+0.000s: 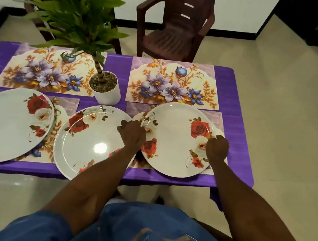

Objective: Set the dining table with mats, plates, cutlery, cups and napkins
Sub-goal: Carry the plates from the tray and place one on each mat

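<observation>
Nearest: blue printed garment (135, 237), two bare forearms reaching out over it.
Left hand (132, 134): fingers curled round the left rim of a rose-patterned plate (173, 141).
Right hand (217, 148): curled round the right rim of the same plate, held over the near right floral mat (215, 119).
Second plate (88, 140): between the near mats, overhanging the front edge.
Third plate (7, 125): on the near left mat (67, 103).
Two far mats (172, 85), bare.
Purple tablecloth (233, 103).
White pot (108, 93) with green plant, centre.
Brown plastic chair (173, 22) beyond, pale tiled floor (285, 78), white walls with dark skirting.
</observation>
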### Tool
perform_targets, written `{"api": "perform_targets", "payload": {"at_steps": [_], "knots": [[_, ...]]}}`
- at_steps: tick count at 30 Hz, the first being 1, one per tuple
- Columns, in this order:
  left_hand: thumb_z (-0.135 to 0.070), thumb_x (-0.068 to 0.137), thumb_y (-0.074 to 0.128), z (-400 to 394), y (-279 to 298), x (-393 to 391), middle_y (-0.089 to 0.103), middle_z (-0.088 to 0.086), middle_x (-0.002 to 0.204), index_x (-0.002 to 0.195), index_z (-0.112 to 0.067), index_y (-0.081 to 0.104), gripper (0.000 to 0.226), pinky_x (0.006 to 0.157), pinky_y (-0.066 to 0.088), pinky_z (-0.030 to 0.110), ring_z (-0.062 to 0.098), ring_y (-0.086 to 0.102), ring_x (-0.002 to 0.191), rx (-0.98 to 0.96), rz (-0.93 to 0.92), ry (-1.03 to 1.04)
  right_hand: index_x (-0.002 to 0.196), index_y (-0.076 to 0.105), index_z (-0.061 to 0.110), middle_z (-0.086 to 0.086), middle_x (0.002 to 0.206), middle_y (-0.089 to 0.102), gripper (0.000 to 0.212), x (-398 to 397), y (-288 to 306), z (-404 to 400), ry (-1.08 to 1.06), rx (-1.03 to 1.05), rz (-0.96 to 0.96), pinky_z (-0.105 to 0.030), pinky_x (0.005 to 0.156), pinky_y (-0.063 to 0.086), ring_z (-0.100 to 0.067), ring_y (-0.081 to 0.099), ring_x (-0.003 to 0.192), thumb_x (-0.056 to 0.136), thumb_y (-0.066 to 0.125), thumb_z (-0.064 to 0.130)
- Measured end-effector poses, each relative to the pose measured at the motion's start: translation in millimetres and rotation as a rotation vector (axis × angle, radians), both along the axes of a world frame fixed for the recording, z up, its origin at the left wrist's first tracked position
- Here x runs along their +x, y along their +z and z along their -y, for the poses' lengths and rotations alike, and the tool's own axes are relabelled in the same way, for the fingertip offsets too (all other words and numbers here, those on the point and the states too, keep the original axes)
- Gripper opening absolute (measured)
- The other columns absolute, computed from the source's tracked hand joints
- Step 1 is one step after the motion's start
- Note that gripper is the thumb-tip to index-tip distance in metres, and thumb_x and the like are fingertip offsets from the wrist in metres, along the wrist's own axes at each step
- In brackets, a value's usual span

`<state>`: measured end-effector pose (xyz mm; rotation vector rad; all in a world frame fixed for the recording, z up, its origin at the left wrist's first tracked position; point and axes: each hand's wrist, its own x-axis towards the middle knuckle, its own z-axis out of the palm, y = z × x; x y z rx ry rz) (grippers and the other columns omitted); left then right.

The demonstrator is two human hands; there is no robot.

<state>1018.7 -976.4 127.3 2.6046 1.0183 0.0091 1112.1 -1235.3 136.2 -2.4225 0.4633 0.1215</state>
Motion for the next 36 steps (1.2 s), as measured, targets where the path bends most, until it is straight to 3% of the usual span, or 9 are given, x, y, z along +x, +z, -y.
{"api": "perform_targets", "payload": {"at_steps": [8,12,18,23,27,31,36], "knots": [[-0.030,0.093,0.055,-4.9,-6.4,8.0,0.059,0.014,0.105,0.100,-0.010,0.073,0.028,0.087,0.036,0.041,0.032,0.045,0.107,0.068,-0.030,0.049,0.116,0.067,0.001,-0.018,0.116,0.067,0.030,12.6,-11.5,-3.2,0.046,-0.044,-0.022,-0.039,0.087,0.051,-0.036,0.062,0.108,0.096,0.048,0.012],[-0.028,0.091,0.059,-3.7,-7.2,12.1,0.055,0.015,0.112,0.101,-0.011,0.074,0.025,0.095,0.037,0.043,0.033,0.043,0.113,0.027,-0.007,0.079,0.115,0.068,0.001,-0.017,0.115,0.068,0.029,17.4,-16.6,1.0,0.054,-0.058,-0.031,-0.038,0.086,0.051,-0.035,0.063,0.107,0.098,0.048,0.014],[-0.028,0.093,0.056,0.1,-13.2,9.7,0.054,0.015,0.111,0.098,-0.011,0.075,0.025,0.096,0.038,0.044,0.033,0.044,0.111,0.021,-0.014,0.112,0.109,0.071,0.002,-0.017,0.108,0.070,0.027,22.8,-24.8,4.5,0.078,-0.068,-0.008,-0.038,0.081,0.052,-0.035,0.066,0.100,0.098,0.050,0.015],[-0.026,0.094,0.054,5.7,-13.3,10.0,0.052,0.016,0.116,0.102,-0.008,0.071,0.026,0.099,0.037,0.044,0.033,0.043,0.114,0.002,-0.022,0.110,0.115,0.069,0.002,-0.017,0.112,0.070,0.028,27.0,-30.1,7.3,0.100,-0.017,-0.016,-0.041,0.087,0.053,-0.035,0.065,0.104,0.096,0.054,0.018],[-0.025,0.093,0.055,6.2,-12.1,7.5,0.052,0.016,0.117,0.102,-0.007,0.069,0.025,0.099,0.038,0.043,0.033,0.044,0.114,-0.001,-0.025,0.101,0.111,0.069,0.003,-0.017,0.107,0.071,0.029,27.8,-36.8,11.4,0.132,0.037,-0.036,-0.034,0.075,0.050,-0.036,0.066,0.098,0.092,0.057,0.020],[-0.027,0.094,0.055,4.1,-16.5,4.0,0.053,0.015,0.118,0.105,-0.008,0.069,0.026,0.100,0.040,0.042,0.031,0.046,0.114,-0.019,-0.024,0.117,0.115,0.068,0.007,-0.014,0.110,0.070,0.031,28.0,-40.6,9.3,0.129,0.060,-0.046,-0.045,0.086,0.055,-0.035,0.066,0.102,0.093,0.057,0.025],[-0.031,0.093,0.057,-2.7,-18.1,3.5,0.054,0.015,0.116,0.105,-0.010,0.070,0.027,0.100,0.041,0.044,0.032,0.047,0.113,-0.064,0.006,0.103,0.114,0.068,0.006,-0.014,0.111,0.069,0.026,25.6,-39.0,9.2,0.113,0.077,-0.032,-0.035,0.081,0.049,-0.035,0.065,0.103,0.096,0.056,0.021]]}}
